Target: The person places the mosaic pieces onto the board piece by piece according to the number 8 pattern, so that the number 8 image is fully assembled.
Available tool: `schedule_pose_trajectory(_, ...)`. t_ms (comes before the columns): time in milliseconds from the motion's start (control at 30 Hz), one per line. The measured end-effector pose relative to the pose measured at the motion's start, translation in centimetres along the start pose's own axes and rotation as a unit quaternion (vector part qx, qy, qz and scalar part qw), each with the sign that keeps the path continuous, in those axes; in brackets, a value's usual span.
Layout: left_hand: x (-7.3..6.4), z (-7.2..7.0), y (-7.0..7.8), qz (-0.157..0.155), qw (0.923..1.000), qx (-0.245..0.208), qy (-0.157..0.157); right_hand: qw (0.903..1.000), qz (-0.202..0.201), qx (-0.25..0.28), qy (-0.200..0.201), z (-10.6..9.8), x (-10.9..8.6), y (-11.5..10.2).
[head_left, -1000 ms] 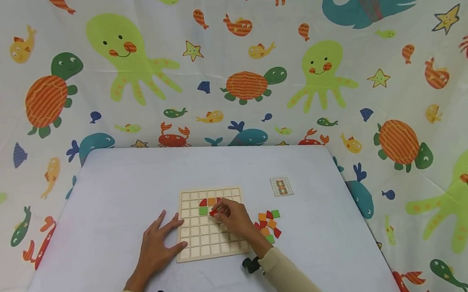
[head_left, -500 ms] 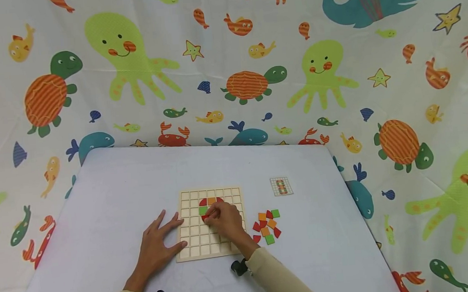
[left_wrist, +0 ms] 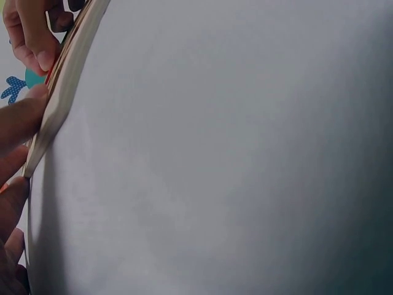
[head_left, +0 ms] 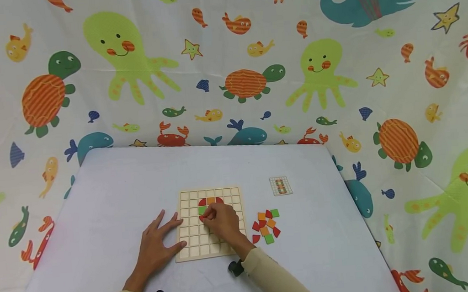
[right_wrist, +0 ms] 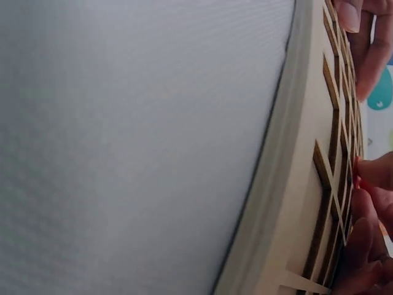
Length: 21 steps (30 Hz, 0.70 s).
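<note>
A wooden grid board (head_left: 190, 251) lies on the white table. Along its left edge rests my left hand (head_left: 156, 244), fingers spread, with thumb and fingertips touching the rim. My right hand (head_left: 224, 223) is over the board's middle and pinches a small red quarter-round tile (head_left: 201, 218) at the cell just below a green square tile (head_left: 202, 210). In the row above sit an orange square tile (head_left: 211, 200) and red rounded tiles at either side. The right wrist view shows the red tile (right_wrist: 356, 172) between fingertips, right at the grid. My right hand hides the cells beneath it.
Loose tiles lie right of the board, among them a green square (head_left: 275, 213), an orange square (head_left: 262, 216) and a red rounded one (head_left: 256, 239). Behind them is a small pattern card (head_left: 280, 186). A sea-animal cloth (head_left: 232, 118) hangs behind the table.
My right hand has moved left and slightly toward me with the red tile, from right of the green square to just below it. The left hand stays at the board's edge.
</note>
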State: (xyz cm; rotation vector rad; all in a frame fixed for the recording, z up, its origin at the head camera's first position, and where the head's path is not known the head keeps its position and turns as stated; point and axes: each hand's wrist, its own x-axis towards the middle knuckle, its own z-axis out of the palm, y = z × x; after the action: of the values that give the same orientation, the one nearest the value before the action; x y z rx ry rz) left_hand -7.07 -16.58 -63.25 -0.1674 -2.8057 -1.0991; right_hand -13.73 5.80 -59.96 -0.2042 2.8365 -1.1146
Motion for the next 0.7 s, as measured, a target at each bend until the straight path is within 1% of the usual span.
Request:
schedule_pose_trajectory(100,0.0,0.0,0.0,-0.005,1.0000,-0.002,-0.005,0.9999,-0.002,0.007,-0.011,-0.2,-0.2,0.1)
schedule_pose_trajectory(200,0.0,0.0,-0.1,-0.009,0.9999,-0.002,-0.009,0.9992,0.000,0.028,-0.029,-0.6,-0.4,0.4)
schedule_pose_trajectory(367,0.0,0.2,-0.2,-0.008,1.0000,0.000,-0.002,0.9968,-0.004,0.067,-0.044,-1.7,-0.6,1.3)
schedule_pose_trajectory(533,0.0,0.2,-0.2,-0.004,1.0000,-0.003,0.002,0.9961,-0.008,0.081,-0.032,-3.1,-0.9,2.7)
schedule_pose_trajectory(700,0.1,0.3,-0.1,-0.004,1.0000,-0.005,0.005,0.9970,-0.008,0.076,-0.004,-4.5,-1.3,4.6)
